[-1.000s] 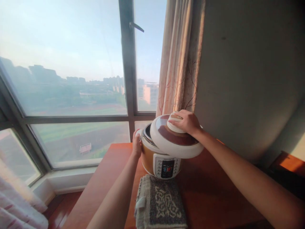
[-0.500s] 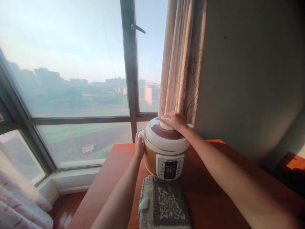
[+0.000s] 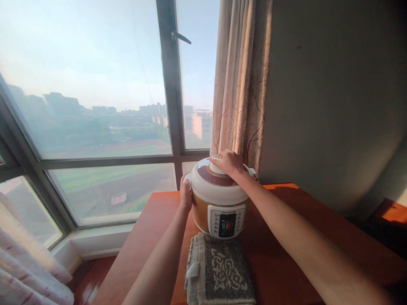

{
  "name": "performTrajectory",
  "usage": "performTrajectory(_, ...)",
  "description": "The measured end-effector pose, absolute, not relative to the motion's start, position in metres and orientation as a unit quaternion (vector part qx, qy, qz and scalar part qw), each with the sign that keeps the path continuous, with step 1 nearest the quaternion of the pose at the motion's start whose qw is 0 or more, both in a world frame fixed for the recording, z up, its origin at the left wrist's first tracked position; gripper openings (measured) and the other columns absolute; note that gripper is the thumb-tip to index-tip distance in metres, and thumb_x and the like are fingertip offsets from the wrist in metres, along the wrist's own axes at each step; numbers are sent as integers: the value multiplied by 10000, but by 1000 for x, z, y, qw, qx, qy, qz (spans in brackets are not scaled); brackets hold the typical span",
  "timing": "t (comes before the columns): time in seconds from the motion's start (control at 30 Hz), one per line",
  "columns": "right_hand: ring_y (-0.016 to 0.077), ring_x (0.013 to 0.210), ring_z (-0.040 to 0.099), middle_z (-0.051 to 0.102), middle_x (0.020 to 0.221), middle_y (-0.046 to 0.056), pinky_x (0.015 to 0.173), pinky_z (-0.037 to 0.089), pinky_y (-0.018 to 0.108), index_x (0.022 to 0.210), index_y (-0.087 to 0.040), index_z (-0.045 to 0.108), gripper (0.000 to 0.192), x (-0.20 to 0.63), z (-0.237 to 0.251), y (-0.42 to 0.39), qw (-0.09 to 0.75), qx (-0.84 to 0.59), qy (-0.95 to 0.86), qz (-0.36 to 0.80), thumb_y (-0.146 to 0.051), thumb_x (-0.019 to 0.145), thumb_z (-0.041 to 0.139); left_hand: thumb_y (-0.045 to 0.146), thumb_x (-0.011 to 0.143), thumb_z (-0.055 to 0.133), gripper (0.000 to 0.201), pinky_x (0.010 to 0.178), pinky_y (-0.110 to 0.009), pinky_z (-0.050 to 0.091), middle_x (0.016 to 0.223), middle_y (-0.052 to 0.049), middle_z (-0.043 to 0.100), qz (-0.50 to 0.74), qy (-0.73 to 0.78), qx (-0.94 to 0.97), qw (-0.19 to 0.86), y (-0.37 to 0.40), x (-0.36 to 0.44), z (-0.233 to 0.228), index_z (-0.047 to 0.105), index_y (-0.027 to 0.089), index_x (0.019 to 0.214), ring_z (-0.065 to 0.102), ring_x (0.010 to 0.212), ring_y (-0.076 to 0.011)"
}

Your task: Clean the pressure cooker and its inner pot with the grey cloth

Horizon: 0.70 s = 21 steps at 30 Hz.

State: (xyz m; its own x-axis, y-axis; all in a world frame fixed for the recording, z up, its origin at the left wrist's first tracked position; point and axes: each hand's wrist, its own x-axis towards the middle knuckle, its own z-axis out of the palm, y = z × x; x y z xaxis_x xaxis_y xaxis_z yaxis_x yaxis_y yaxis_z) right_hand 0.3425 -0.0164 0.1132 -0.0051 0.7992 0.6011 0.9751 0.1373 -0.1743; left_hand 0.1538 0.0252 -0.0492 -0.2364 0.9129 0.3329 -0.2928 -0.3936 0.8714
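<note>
Lid-seating step: your right hand [image 3: 229, 163] gripped the lid knob [image 3: 217, 167]; left hand [image 3: 185, 195] clasped cooker [image 3: 219, 212] below; next needs twist

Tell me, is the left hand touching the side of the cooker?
Touching. The head view shows the left hand pressed against the cooker side, no gap visible.

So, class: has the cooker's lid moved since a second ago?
Yes. The lid was tilted off to the right of the cooker body; it now sits level on it, right hand on its knob.
</note>
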Motion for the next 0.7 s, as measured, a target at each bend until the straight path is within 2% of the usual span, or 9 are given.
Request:
performTrajectory(0.23,280,1024,680,727,1116,133,850,507,325,1116,-220,759,592,341,112,-13,282,-656,-685,-145,-708,862,542,609,851,542,485,747,-293,467,1161,-50,612,708,336,438,441,26,154,-50,591,256,1180,563,1032,-232)
performTrajectory(0.7,293,997,685,724,1103,139,823,507,343,1092,-227,765,617,342,107,-4,278,-656,-688,-139,-734,861,500,564,865,555,455,794,-310,489,1143,-56,624,713,324,433,446,26,154,-49,594,250,1192,575,1050,-240)
